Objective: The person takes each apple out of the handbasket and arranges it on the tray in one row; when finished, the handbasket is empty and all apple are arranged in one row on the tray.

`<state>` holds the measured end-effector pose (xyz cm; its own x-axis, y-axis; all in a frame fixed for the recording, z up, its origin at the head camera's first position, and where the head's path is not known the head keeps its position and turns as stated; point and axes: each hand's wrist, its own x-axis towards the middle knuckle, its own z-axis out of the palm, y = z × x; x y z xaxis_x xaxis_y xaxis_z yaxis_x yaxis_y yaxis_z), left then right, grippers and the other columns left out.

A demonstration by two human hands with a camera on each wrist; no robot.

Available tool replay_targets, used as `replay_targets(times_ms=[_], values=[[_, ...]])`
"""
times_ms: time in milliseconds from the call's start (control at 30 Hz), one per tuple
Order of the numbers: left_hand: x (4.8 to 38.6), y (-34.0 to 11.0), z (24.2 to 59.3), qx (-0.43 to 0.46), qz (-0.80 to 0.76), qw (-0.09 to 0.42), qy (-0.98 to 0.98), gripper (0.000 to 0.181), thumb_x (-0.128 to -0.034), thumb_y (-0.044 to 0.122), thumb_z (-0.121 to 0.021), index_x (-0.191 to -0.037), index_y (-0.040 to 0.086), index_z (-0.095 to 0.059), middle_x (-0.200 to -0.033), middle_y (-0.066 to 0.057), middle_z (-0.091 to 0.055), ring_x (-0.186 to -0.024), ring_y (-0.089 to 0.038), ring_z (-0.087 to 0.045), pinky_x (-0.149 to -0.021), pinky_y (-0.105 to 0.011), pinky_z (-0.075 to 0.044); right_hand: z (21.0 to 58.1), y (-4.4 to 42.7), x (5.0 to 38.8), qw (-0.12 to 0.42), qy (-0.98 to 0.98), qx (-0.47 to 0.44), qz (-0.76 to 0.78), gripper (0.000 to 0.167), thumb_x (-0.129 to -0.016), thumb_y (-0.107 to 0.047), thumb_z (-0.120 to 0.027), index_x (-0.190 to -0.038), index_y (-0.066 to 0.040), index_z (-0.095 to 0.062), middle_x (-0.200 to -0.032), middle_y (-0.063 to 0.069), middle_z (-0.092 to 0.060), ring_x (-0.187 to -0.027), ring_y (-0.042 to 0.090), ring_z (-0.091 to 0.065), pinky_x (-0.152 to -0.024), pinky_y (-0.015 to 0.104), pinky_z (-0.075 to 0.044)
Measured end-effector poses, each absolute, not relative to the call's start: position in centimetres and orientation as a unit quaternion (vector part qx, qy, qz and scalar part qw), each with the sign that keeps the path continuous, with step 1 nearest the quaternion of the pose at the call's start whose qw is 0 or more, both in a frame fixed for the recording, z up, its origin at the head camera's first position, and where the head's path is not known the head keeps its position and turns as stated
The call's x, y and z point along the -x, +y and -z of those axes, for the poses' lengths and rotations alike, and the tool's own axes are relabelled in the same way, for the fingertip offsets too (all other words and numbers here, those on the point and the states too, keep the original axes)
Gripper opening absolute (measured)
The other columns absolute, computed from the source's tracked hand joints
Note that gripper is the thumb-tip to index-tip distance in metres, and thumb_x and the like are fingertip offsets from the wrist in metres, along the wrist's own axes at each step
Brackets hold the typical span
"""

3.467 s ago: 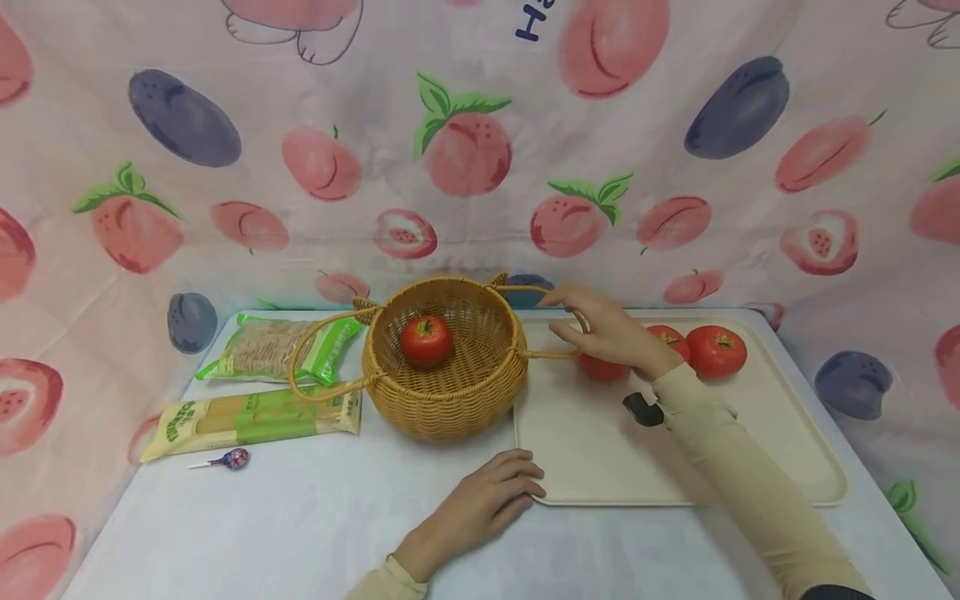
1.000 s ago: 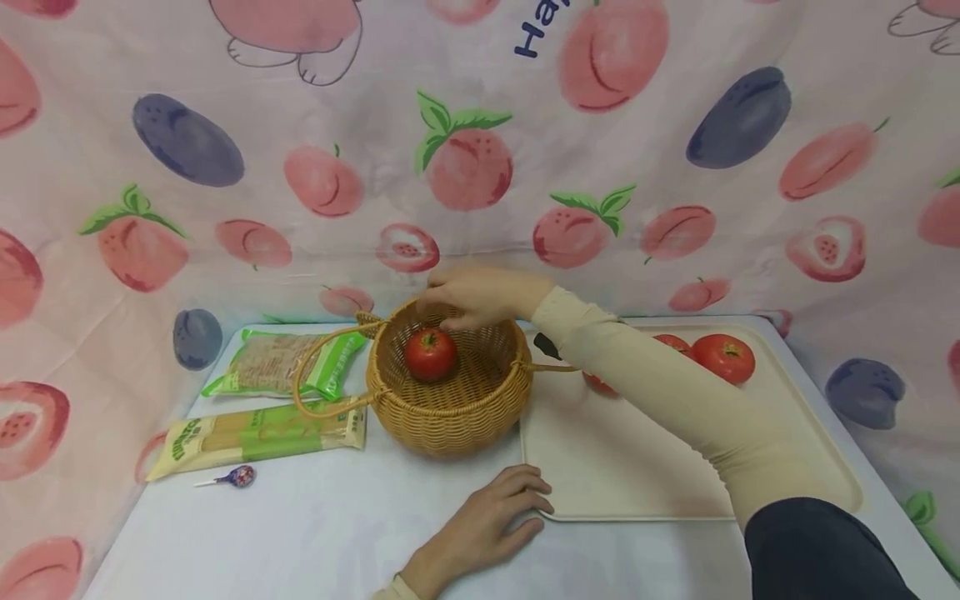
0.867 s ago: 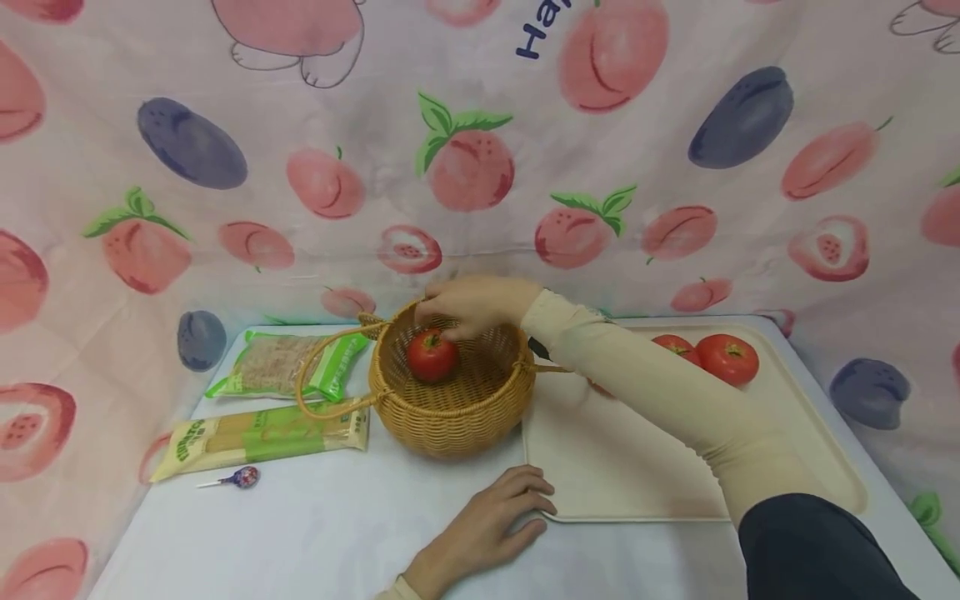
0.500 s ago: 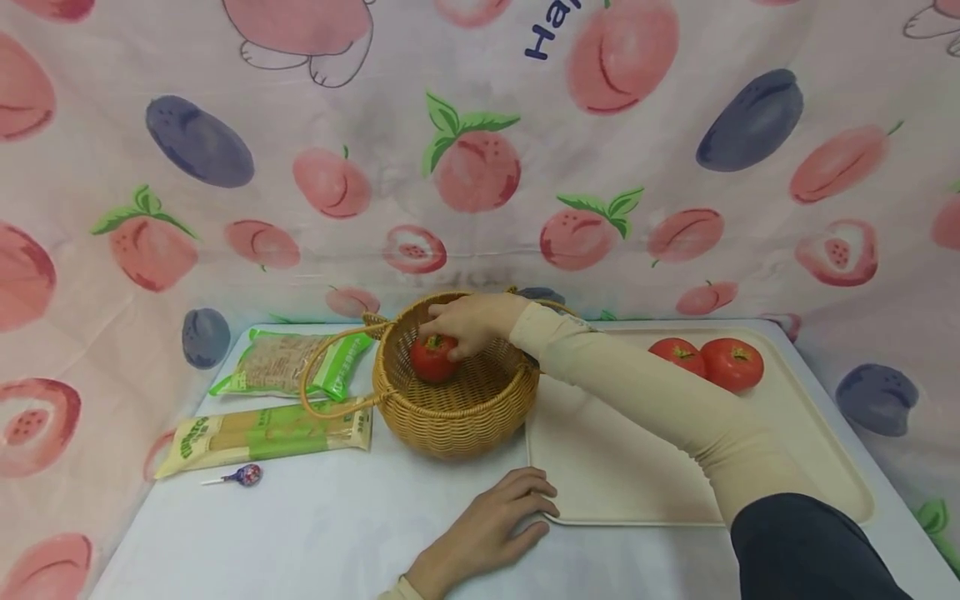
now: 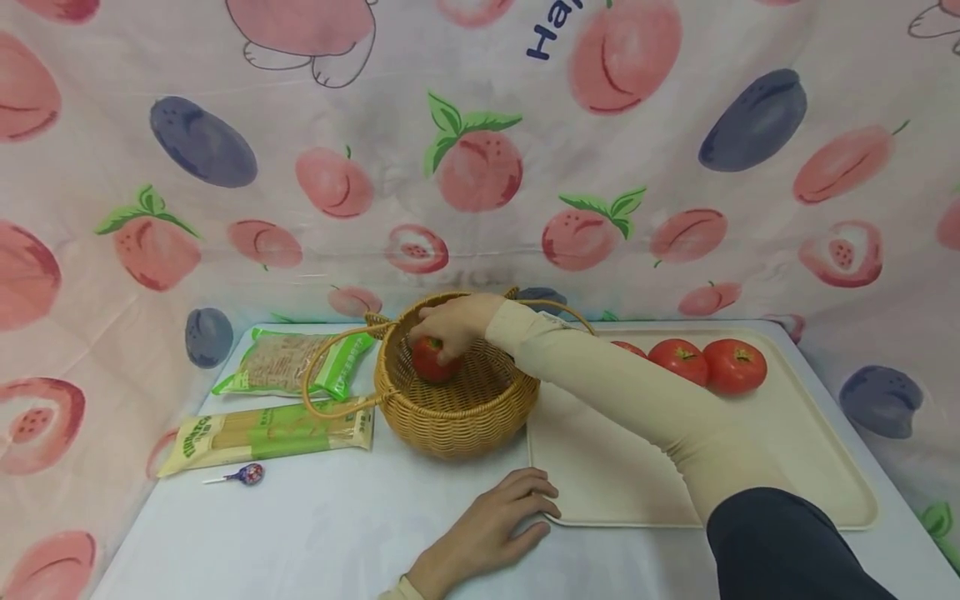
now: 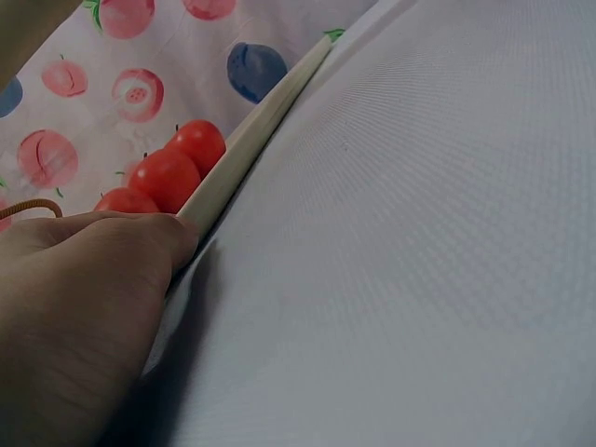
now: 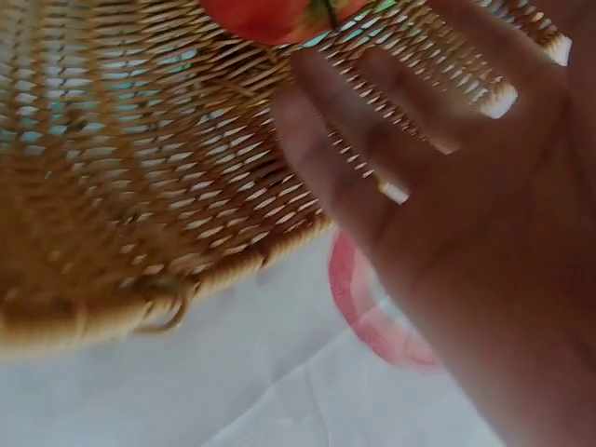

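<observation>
A red tomato [image 5: 433,360] sits inside the round wicker basket [image 5: 450,429]. My right hand [image 5: 457,321] reaches down into the basket over that tomato, thumb at its near side and fingers toward its far side. In the right wrist view the fingers of the right hand [image 7: 466,205] look fairly straight and spread, tips close to the tomato [image 7: 279,17]; a firm hold is not visible. My left hand [image 5: 491,521] rests on the table with its fingertips at the near-left corner of the beige tray [image 5: 600,467]. Its fingers are loosely extended.
Three tomatoes [image 5: 735,367] stand at the tray's back, one partly behind my right arm. Left of the basket lie a green-edged bag [image 5: 277,362], a noodle packet [image 5: 270,432] and a lollipop [image 5: 247,474]. A basket handle [image 5: 309,375] overhangs both packs.
My right hand has left the basket's right handle, moved left over the rim and lowered onto the tomato inside. My left hand stays at the tray corner.
</observation>
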<state>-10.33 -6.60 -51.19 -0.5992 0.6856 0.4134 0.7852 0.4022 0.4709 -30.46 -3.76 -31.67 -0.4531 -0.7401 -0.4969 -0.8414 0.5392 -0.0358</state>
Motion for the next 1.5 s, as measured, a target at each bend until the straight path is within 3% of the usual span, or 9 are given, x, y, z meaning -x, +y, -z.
replay_targets(times_ms=[133, 400, 600, 900, 967, 1033, 1133, 1300, 1500], values=[[10.3, -6.5, 51.3, 0.440, 0.322, 0.077, -0.835, 0.016, -0.0937, 0.023, -0.057, -0.109, 0.023, -0.062, -0.126, 0.007, -0.054, -0.131, -0.013, -0.042, -0.108, -0.026, -0.036, 32.2, -4.5, 30.7, 0.243, 0.844, 0.465, -0.113, 0.059, -0.092, -0.037, -0.057, -0.146, -0.032, -0.033, -0.158, 0.008, -0.018, -0.142, 0.025, -0.028, -0.110, 0.041, -0.033], [10.1, -6.2, 51.2, 0.435, 0.320, 0.068, -0.839, 0.015, -0.0939, 0.023, -0.057, -0.109, 0.024, -0.062, -0.127, 0.008, -0.053, -0.132, -0.012, -0.041, -0.108, -0.025, -0.036, 33.6, -4.9, 30.2, 0.242, 0.849, 0.453, -0.128, 0.060, -0.093, -0.037, -0.057, -0.146, -0.035, -0.030, -0.159, 0.008, -0.009, -0.144, 0.034, -0.021, -0.111, 0.047, -0.031], [10.6, -6.8, 50.7, 0.430, 0.313, 0.070, -0.844, 0.016, -0.0931, 0.022, -0.058, -0.109, 0.023, -0.062, -0.126, 0.008, -0.054, -0.131, -0.012, -0.042, -0.107, -0.025, -0.037, 33.7, -5.6, 30.1, 0.227, 0.852, 0.449, -0.146, 0.063, -0.093, -0.039, -0.056, -0.148, -0.035, -0.026, -0.159, 0.007, -0.005, -0.145, 0.034, -0.014, -0.112, 0.048, -0.028], [10.4, -6.6, 51.1, 0.434, 0.323, 0.065, -0.838, 0.016, -0.0927, 0.023, -0.059, -0.109, 0.022, -0.062, -0.126, 0.007, -0.054, -0.131, -0.013, -0.042, -0.108, -0.026, -0.036, 35.4, -5.6, 31.0, 0.239, 0.857, 0.432, -0.150, 0.067, -0.092, -0.041, -0.056, -0.149, -0.038, -0.021, -0.157, 0.005, -0.012, -0.144, 0.038, -0.014, -0.108, 0.052, -0.033], [10.3, -6.6, 51.1, 0.436, 0.319, 0.068, -0.839, 0.017, -0.0926, 0.023, -0.059, -0.109, 0.022, -0.062, -0.126, 0.007, -0.054, -0.131, -0.013, -0.042, -0.108, -0.026, -0.036, 35.5, -5.6, 31.1, 0.247, 0.857, 0.426, -0.149, 0.067, -0.092, -0.040, -0.057, -0.149, -0.038, -0.021, -0.158, 0.005, -0.010, -0.144, 0.038, -0.016, -0.109, 0.052, -0.031], [10.3, -6.6, 51.1, 0.436, 0.313, 0.074, -0.840, 0.016, -0.0925, 0.023, -0.059, -0.108, 0.022, -0.063, -0.126, 0.007, -0.054, -0.130, -0.013, -0.043, -0.107, -0.025, -0.037, 35.5, -5.5, 31.1, 0.263, 0.858, 0.417, -0.147, 0.068, -0.092, -0.039, -0.056, -0.149, -0.039, -0.019, -0.159, 0.005, -0.005, -0.139, 0.034, -0.031, -0.108, 0.048, -0.033], [10.3, -6.6, 50.9, 0.433, 0.316, 0.073, -0.841, 0.016, -0.0921, 0.022, -0.060, -0.108, 0.022, -0.063, -0.126, 0.007, -0.054, -0.130, -0.013, -0.043, -0.107, -0.026, -0.037, 35.2, -5.3, 31.0, 0.281, 0.857, 0.407, -0.146, 0.071, -0.091, -0.038, -0.056, -0.149, -0.040, -0.015, -0.160, 0.006, 0.000, -0.137, 0.027, -0.035, -0.106, 0.042, -0.036], [10.2, -6.6, 50.7, 0.427, 0.326, 0.066, -0.841, 0.017, -0.0913, 0.021, -0.061, -0.108, 0.022, -0.063, -0.126, 0.006, -0.055, -0.130, -0.015, -0.043, -0.106, -0.027, -0.038, 35.1, -5.1, 30.9, 0.305, 0.850, 0.405, -0.141, 0.080, -0.088, -0.046, -0.060, -0.150, -0.041, -0.011, -0.160, 0.005, 0.001, -0.143, 0.026, -0.022, -0.107, 0.047, -0.033], [10.3, -6.4, 50.8, 0.429, 0.338, 0.057, -0.835, 0.017, -0.0909, 0.019, -0.062, -0.107, 0.020, -0.064, -0.125, 0.004, -0.056, -0.129, -0.016, -0.044, -0.106, -0.027, -0.037, 35.8, -4.5, 31.2, 0.313, 0.847, 0.408, -0.138, 0.080, -0.086, -0.049, -0.062, -0.148, -0.043, -0.012, -0.160, 0.007, -0.003, -0.142, 0.027, -0.025, -0.107, 0.051, -0.032]])
